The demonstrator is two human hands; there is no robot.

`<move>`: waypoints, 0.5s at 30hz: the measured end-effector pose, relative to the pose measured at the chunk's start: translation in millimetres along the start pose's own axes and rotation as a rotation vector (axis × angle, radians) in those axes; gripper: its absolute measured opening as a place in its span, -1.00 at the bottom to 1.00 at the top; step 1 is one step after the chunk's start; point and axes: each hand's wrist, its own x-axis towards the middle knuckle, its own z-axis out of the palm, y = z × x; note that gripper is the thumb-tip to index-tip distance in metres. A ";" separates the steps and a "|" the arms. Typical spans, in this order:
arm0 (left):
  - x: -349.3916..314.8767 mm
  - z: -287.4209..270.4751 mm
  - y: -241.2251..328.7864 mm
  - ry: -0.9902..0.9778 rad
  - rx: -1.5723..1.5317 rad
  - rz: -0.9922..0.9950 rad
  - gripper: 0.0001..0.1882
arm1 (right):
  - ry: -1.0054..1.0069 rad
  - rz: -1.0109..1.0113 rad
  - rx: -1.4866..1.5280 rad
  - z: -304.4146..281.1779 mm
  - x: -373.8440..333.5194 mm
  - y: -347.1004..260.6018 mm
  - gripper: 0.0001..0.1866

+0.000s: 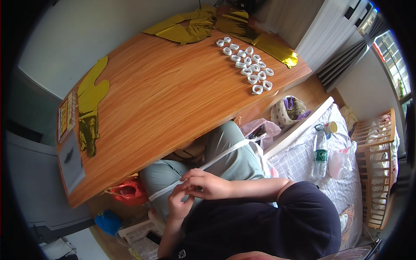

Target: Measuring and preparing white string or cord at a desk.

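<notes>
A long white strip (226,152) runs across my lap, stretched from one knee to the other, and its middle passes behind my fingers. My right hand (203,182) is closed with its fingertips bent down at the strip. Close against it, my left hand (180,203) has its fingers curled, thumb toward the right hand's fingertips. The exact pinch point is hidden between the hands. On the table's right part lie several small white coils (247,60), wound into rings and set in loose rows.
The wooden table (160,91) fills the space ahead. Gold foil pieces (93,95) lie at its left and far edges. A bed to the right bears a plastic bottle (320,156) and a paper cup (331,127). A red bag (130,190) is below the table's near edge.
</notes>
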 end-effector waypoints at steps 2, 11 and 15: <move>2.6 -2.0 1.1 -0.003 0.023 0.059 -0.82 | 0.087 0.005 -0.075 1.4 -1.7 -1.6 -0.76; 9.9 -1.9 16.9 0.104 0.194 0.168 -0.82 | 0.035 0.104 0.082 -5.7 -3.7 -1.1 -0.93; 34.4 -7.3 32.1 0.092 0.078 0.262 -0.82 | 0.128 -0.087 -0.019 -16.4 7.0 -6.7 -0.90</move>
